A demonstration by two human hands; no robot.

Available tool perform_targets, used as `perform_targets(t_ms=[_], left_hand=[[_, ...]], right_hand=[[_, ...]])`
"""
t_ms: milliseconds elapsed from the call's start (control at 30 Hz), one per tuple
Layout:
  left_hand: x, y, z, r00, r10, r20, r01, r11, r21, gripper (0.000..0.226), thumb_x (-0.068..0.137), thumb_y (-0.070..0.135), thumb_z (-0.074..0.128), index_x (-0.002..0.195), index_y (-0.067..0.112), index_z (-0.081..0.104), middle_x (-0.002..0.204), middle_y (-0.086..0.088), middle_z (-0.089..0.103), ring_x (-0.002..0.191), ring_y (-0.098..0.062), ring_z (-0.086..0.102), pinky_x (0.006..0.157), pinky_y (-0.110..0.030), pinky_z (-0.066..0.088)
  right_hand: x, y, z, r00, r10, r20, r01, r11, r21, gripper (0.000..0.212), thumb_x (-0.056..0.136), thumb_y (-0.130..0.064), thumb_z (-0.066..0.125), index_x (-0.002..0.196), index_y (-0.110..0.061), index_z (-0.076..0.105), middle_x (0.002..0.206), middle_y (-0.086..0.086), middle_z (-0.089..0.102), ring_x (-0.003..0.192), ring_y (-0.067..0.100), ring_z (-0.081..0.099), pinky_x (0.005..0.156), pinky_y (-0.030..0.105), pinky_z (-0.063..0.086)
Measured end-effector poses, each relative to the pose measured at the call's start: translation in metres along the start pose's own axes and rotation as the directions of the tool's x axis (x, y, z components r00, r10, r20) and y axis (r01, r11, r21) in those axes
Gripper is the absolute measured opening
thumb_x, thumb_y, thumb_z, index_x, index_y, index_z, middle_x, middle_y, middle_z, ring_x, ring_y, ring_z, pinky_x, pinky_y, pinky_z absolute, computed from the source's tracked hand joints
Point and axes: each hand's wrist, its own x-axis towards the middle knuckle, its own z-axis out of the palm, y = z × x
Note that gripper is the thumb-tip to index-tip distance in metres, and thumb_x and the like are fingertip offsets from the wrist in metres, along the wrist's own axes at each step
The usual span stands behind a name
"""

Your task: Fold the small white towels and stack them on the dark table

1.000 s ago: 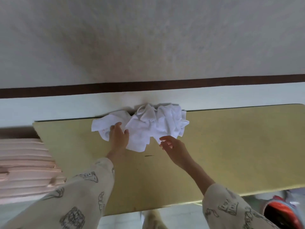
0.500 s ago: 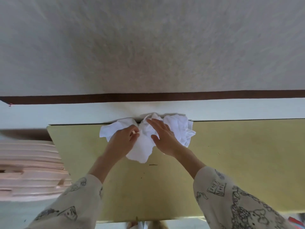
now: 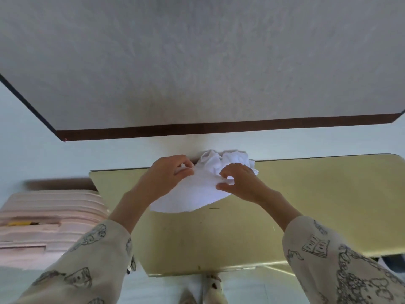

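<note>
A yellowish table (image 3: 306,205) is carrying a heap of white towels (image 3: 228,161) at its far edge, one towel (image 3: 192,194) spreading toward the middle.

Legible text: none.
Sleeves (image 3: 341,260): printed line drawings only, no readable words.
Labels, brands, numbers: none readable.

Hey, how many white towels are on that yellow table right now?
2 that I can tell apart: one towel spread flat between both hands, and a crumpled heap at the table's far edge, which may hide more.
</note>
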Motion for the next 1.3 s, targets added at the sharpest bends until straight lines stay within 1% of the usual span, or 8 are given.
perform_targets(t_ms=[267,333,533,667,800,1000,1133,1300], left_hand=[[-0.022,-0.016,0.029,0.941,-0.105,0.322,0.034,0.975,0.218,0.030,0.094,0.010,0.046,0.122,0.008,0.055,0.108,-0.008,0.047,0.104,-0.024,0.049,0.084,-0.020,0.030],[-0.018,-0.016,0.034,0.945,-0.143,0.294,0.071,0.967,0.243,0.026,0.094,0.012,0.046,0.117,0.005,0.059,0.111,-0.012,0.049,0.103,-0.025,0.050,0.086,-0.023,0.033],[-0.003,0.008,0.038,0.995,-0.100,0.000,0.098,0.978,0.185,0.027,0.090,0.030,0.056,0.079,0.005,0.060,0.074,-0.002,0.053,0.069,-0.020,0.052,0.069,-0.027,0.038],[-0.004,0.027,0.055,0.995,-0.084,-0.056,0.089,0.990,0.112,0.021,0.091,0.028,0.053,0.082,0.011,0.062,0.072,-0.001,0.060,0.067,-0.018,0.054,0.062,-0.028,0.040],[-0.023,0.037,0.097,0.997,-0.052,-0.061,0.056,0.996,0.067,0.015,0.091,0.014,0.053,0.097,0.013,0.066,0.090,0.000,0.064,0.085,-0.017,0.057,0.072,-0.028,0.043],[-0.072,0.014,0.191,0.959,-0.180,0.218,0.158,0.981,0.115,0.023,0.091,0.009,0.052,0.107,0.015,0.068,0.102,-0.004,0.061,0.101,-0.020,0.054,0.091,-0.030,0.040],[-0.093,0.005,0.229,0.882,-0.314,0.352,0.309,0.948,0.073,0.022,0.091,0.013,0.051,0.106,0.014,0.067,0.106,0.000,0.065,0.100,-0.016,0.057,0.086,-0.025,0.041],[-0.086,-0.007,0.242,0.849,-0.405,0.340,0.445,0.894,-0.048,0.008,0.087,0.017,0.060,0.092,0.014,0.067,0.085,0.008,0.063,0.082,-0.009,0.057,0.067,-0.010,0.037]], right_hand=[[-0.060,0.033,-0.016,0.965,0.226,0.134,-0.193,0.955,-0.226,0.018,0.089,-0.036,0.053,0.079,-0.022,0.049,0.094,0.003,0.061,0.090,0.023,0.053,0.078,0.032,0.036],[-0.064,0.044,-0.024,0.962,0.256,0.096,-0.232,0.950,-0.209,0.019,0.090,-0.031,0.053,0.075,-0.019,0.050,0.096,0.007,0.063,0.093,0.026,0.056,0.076,0.032,0.038],[-0.066,0.077,-0.051,0.941,0.310,-0.137,-0.296,0.948,0.113,0.008,0.087,-0.015,0.058,0.087,-0.006,0.059,0.083,0.004,0.057,0.079,0.022,0.052,0.066,0.028,0.034],[-0.074,0.105,-0.049,0.931,0.335,-0.145,-0.281,0.912,0.298,0.009,0.084,-0.001,0.053,0.089,-0.008,0.055,0.089,0.012,0.062,0.082,0.027,0.053,0.065,0.028,0.035],[-0.087,0.136,-0.023,0.942,0.329,-0.073,-0.291,0.903,0.317,0.009,0.082,0.002,0.053,0.085,-0.006,0.056,0.082,0.007,0.056,0.076,0.022,0.045,0.061,0.028,0.032],[-0.112,0.185,0.053,0.907,0.378,0.184,-0.415,0.876,0.245,0.007,0.082,-0.004,0.059,0.089,-0.003,0.060,0.083,0.007,0.055,0.079,0.020,0.049,0.062,0.027,0.031],[-0.136,0.207,0.095,0.831,0.460,0.314,-0.540,0.804,0.249,0.015,0.083,-0.007,0.061,0.076,-0.015,0.050,0.083,0.005,0.053,0.080,0.020,0.047,0.068,0.025,0.032],[-0.142,0.216,0.105,0.756,0.499,0.424,-0.654,0.603,0.457,0.028,0.077,-0.014,0.073,0.068,-0.020,0.046,0.069,-0.004,0.042,0.069,0.017,0.043,0.070,0.030,0.037]])
